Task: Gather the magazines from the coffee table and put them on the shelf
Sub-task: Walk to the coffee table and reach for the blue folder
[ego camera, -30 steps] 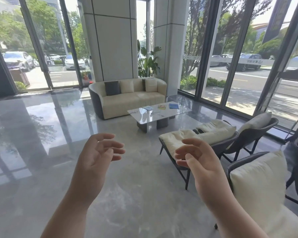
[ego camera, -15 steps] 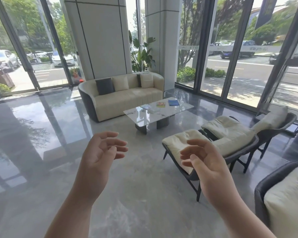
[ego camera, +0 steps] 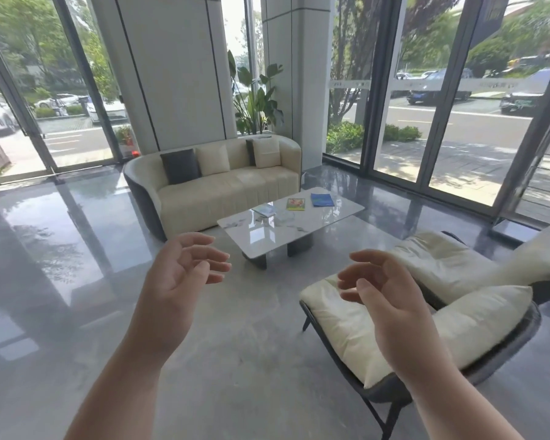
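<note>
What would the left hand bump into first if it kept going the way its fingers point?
Probably the coffee table. The left hand is open and empty, fingers aimed forward and right over bare floor. Depth is hard to judge.

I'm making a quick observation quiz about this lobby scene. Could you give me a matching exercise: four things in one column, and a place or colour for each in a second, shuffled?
Things:
1. blue magazine
2. yellow-green magazine
3. dark grey cushion
4. potted plant

Descriptions:
A. behind the sofa, beside the pillar
B. on the coffee table, at its far right
C. on the sofa, at its left end
D. on the coffee table, between the other two magazines

Pairs: 1-B, 2-D, 3-C, 4-A
</note>
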Action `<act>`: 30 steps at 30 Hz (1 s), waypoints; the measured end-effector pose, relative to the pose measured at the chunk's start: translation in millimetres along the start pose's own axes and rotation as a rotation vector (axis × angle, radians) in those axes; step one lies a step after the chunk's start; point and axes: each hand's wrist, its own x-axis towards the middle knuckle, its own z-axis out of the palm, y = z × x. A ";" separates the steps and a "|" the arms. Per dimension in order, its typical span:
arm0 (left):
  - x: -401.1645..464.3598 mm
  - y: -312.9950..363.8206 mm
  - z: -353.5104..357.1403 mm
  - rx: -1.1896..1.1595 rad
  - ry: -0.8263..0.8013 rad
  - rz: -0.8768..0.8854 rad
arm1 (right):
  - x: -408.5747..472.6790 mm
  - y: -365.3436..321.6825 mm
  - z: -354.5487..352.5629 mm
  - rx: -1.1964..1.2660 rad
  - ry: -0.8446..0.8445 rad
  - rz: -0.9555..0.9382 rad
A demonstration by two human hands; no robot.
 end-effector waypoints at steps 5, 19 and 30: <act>84.1 -52.6 -5.9 0.007 0.013 -0.038 | 90.1 41.9 33.4 -0.006 -0.015 0.054; 410.9 -216.7 -47.9 -0.030 -0.009 -0.054 | 389.0 165.9 182.0 -0.081 0.043 0.063; 629.8 -343.3 32.6 -0.064 -0.173 -0.099 | 582.9 270.8 176.7 -0.072 0.183 0.130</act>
